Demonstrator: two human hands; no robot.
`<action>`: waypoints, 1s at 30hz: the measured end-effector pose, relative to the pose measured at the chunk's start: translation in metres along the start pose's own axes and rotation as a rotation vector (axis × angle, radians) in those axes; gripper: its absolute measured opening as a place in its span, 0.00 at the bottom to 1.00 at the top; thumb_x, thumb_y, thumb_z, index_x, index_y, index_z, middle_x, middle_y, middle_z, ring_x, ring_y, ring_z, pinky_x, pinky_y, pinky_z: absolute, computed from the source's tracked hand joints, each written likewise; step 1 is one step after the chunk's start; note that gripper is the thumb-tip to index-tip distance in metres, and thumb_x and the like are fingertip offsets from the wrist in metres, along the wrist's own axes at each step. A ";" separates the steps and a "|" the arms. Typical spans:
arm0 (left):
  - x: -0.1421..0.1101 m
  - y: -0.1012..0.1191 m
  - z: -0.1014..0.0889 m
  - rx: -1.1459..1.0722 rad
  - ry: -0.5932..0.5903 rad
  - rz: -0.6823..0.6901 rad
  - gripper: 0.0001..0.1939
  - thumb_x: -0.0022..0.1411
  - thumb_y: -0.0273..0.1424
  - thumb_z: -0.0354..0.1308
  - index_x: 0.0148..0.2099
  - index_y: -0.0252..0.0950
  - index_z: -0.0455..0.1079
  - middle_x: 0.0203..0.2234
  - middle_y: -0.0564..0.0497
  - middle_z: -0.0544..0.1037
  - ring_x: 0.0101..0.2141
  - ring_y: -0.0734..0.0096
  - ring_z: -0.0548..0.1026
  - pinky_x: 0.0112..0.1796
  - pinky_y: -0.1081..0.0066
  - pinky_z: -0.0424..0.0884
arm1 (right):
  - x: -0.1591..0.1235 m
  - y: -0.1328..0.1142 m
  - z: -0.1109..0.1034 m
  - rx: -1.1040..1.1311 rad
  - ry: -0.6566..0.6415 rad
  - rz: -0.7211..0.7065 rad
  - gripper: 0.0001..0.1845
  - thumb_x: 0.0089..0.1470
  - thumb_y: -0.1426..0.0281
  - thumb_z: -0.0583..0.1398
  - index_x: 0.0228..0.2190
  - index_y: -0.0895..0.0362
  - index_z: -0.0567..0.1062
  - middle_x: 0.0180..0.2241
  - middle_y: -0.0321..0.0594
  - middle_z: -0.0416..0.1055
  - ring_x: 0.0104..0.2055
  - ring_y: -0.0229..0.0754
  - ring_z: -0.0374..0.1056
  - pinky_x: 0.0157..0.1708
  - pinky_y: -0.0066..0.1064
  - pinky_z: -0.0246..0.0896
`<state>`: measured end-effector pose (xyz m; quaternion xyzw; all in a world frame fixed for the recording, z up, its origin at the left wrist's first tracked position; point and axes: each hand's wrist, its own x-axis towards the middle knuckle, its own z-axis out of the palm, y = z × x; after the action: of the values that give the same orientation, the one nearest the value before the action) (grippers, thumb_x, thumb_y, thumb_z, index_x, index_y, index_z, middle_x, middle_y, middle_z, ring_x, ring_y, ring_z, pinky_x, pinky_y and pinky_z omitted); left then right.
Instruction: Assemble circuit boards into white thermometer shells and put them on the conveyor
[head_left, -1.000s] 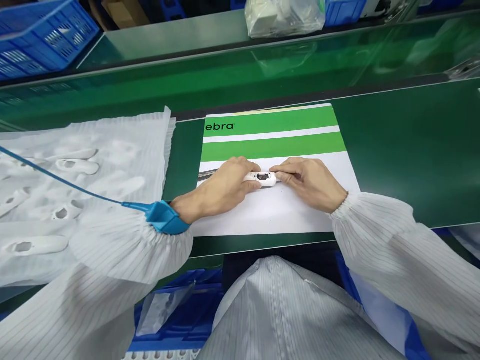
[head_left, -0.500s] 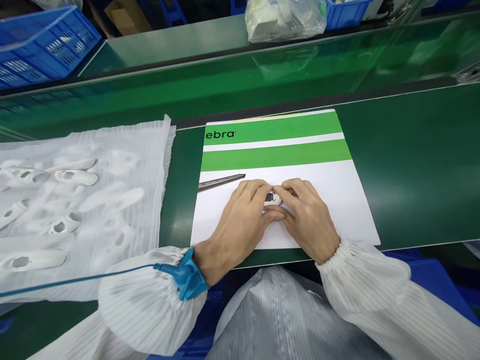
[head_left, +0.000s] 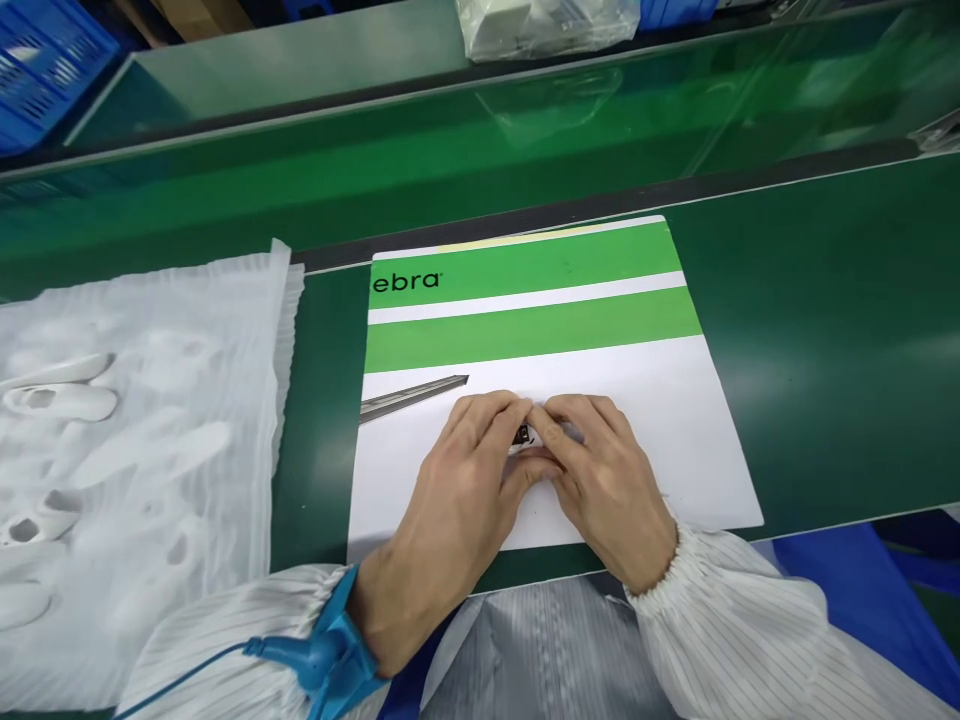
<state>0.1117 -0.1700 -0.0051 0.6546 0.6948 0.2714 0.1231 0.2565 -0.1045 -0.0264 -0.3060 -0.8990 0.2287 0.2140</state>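
Observation:
Between my two hands is a small white plastic housing (head_left: 534, 438) with a dark part showing in its opening; the fingers cover most of it. My left hand (head_left: 480, 465) grips it from the left, thumb below and fingers above. From the other side my right hand (head_left: 600, 460) closes on it, its index finger pressing the top near the left fingertips. Both hands rest over a white and green printed sheet (head_left: 660, 420). On the left wrist sits a blue wrist strap (head_left: 337, 645) with a cord.
To the left, several white plastic housings (head_left: 64, 402) lie on a white foam sheet (head_left: 240, 330). The green bench (head_left: 825, 330) carries both sheets. Behind a raised green strip are a blue crate (head_left: 49, 70) and a clear plastic bag (head_left: 547, 25).
The view has tilted and shifted, so the sheets sit lower and further left. My right index finger now lies further over the housing, hiding more of it. Both hands keep hold.

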 end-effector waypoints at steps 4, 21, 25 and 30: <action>0.005 -0.004 -0.004 -0.023 -0.048 -0.015 0.17 0.61 0.29 0.61 0.53 0.40 0.66 0.47 0.46 0.73 0.48 0.59 0.72 0.47 0.57 0.74 | 0.000 -0.002 0.001 0.054 -0.008 0.023 0.22 0.62 0.80 0.53 0.56 0.60 0.67 0.48 0.47 0.67 0.49 0.46 0.60 0.50 0.40 0.64; 0.007 -0.023 -0.022 0.016 -0.214 0.098 0.18 0.63 0.30 0.59 0.55 0.35 0.66 0.47 0.43 0.70 0.48 0.58 0.65 0.50 0.55 0.67 | 0.000 0.002 -0.011 0.196 0.010 0.109 0.17 0.59 0.78 0.59 0.49 0.54 0.75 0.42 0.44 0.69 0.44 0.47 0.62 0.44 0.42 0.64; 0.005 -0.029 -0.030 0.094 -0.287 0.075 0.15 0.67 0.30 0.54 0.54 0.34 0.68 0.44 0.42 0.71 0.47 0.57 0.65 0.49 0.55 0.67 | 0.007 0.010 -0.021 0.195 -0.091 0.103 0.15 0.62 0.76 0.56 0.47 0.53 0.77 0.42 0.42 0.70 0.44 0.44 0.63 0.44 0.38 0.63; 0.017 -0.025 -0.041 0.028 -0.408 0.002 0.16 0.68 0.34 0.52 0.55 0.37 0.69 0.43 0.45 0.71 0.46 0.58 0.66 0.47 0.57 0.67 | 0.018 0.014 -0.029 0.208 -0.161 0.147 0.14 0.64 0.74 0.55 0.44 0.52 0.79 0.40 0.39 0.72 0.44 0.43 0.65 0.45 0.37 0.62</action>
<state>0.0677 -0.1619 0.0182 0.6983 0.6585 0.1237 0.2518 0.2649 -0.0748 -0.0068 -0.3278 -0.8600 0.3594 0.1544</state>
